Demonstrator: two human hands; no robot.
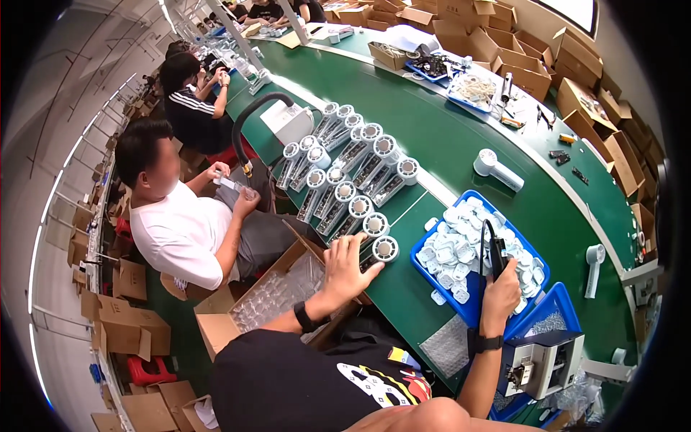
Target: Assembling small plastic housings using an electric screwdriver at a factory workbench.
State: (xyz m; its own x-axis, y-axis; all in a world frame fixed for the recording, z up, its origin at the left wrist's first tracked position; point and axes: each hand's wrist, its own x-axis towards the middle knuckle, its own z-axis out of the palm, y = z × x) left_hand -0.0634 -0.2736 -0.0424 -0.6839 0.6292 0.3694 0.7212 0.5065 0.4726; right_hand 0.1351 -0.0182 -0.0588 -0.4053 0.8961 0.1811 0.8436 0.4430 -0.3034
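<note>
My left hand (347, 268) reaches over the nearest handheld fan (385, 249), thumb and fingers spread around its handle, which is partly hidden beneath the hand. Whether the fingers press on it is hard to see. Several more pale fans, such as one round-headed fan (360, 207), lie in rows beyond, their handles opened to show circuit parts. My right hand (502, 289) is wrapped around a black electric screwdriver (497, 252) with a looped cord. It is held above a blue tray (471, 306) piled with small pale plastic pieces (450, 248).
On the right stands a grey boxy machine (540, 363) beside a blue bin of screws (551, 324). Loose fans (498, 170) lie on the green belt (432, 129). At my left are a carton of clear plastic parts (277, 291) and a seated co-worker (187, 216) handling a small part.
</note>
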